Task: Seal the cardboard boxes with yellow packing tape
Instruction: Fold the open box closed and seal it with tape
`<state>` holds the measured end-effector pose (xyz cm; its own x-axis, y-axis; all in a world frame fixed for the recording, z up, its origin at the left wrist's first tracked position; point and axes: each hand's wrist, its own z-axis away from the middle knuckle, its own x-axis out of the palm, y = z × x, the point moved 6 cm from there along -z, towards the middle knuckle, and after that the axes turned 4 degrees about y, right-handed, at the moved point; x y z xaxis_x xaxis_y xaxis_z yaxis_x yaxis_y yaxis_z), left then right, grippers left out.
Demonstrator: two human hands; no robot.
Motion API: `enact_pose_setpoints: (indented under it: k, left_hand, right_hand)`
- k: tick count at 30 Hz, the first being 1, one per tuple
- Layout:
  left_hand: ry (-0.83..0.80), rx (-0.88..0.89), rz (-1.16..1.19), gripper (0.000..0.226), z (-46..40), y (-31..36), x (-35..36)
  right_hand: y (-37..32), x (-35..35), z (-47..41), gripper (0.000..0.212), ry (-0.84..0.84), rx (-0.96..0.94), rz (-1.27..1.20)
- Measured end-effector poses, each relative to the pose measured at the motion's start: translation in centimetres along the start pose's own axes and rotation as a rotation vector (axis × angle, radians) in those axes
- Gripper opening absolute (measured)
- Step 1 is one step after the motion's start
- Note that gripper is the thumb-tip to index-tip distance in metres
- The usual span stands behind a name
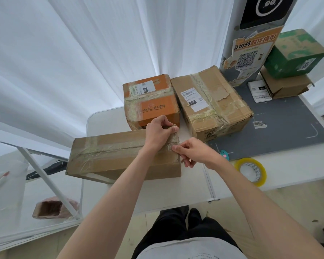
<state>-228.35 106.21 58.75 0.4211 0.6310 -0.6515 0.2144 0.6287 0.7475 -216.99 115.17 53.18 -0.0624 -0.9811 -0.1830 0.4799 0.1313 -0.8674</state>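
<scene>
Both hands at long box [108, 156] right end: left hand [158, 134] grips taped corner, right hand [192, 151] pinches tape edge.

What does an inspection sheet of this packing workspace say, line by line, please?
Surface: white folding table with a grey mat on its right part.
Job's things: long brown box, tape along its top seam; roll of yellow packing tape lying near the table's front edge.
Clutter: orange box, large brown box, green box stacked on a smaller brown box, white label, small teal tool, kind unclear.
Grippers: left hand pinches the tape end at the long box's right edge; right hand pinches there too.
Cables: nothing seen.
Surroundings: white curtain, grey kiosk post with a QR poster.
</scene>
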Motion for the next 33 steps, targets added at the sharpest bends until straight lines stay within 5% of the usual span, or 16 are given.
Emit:
enact_pose_setpoints:
  k: [4,9,13,17,21,28,33]
  left_hand:
    - [0.009,0.013,0.028,0.02,0.0,0.0,0.1]
    - [-0.017,0.065,0.047,0.005,0.5,0.0,0.0]
    - [0.147,0.108,0.035,0.028,2.1,-3.2,-5.6]
    - [0.629,-0.225,-0.208,0.036,5.7,-14.1,-17.7]
    - [0.631,-0.565,0.009,0.042,8.0,-21.8,-21.6]
    - [0.794,-0.616,0.319,0.033,8.4,-22.7,-21.0]
    - [0.824,-0.565,0.263,0.022,8.9,-22.8,-20.6]
  right_hand:
    - [-0.7,-1.1,-0.7,0.039,0.132,-0.031,-0.047]
    - [-1.8,-1.6,-1.5,0.036,0.064,0.0,0.068]
    - [-2.2,-2.2,-1.7,0.047,0.235,0.0,0.255]
    - [-0.1,-0.8,-1.0,0.047,0.162,0.067,0.154]
    - [0.0,-0.1,-1.0,0.039,0.163,0.041,0.114]
    - [-1.1,-0.5,-0.9,0.044,0.202,0.037,0.14]
    - [-1.6,-0.7,-0.8,0.037,0.186,0.03,0.136]
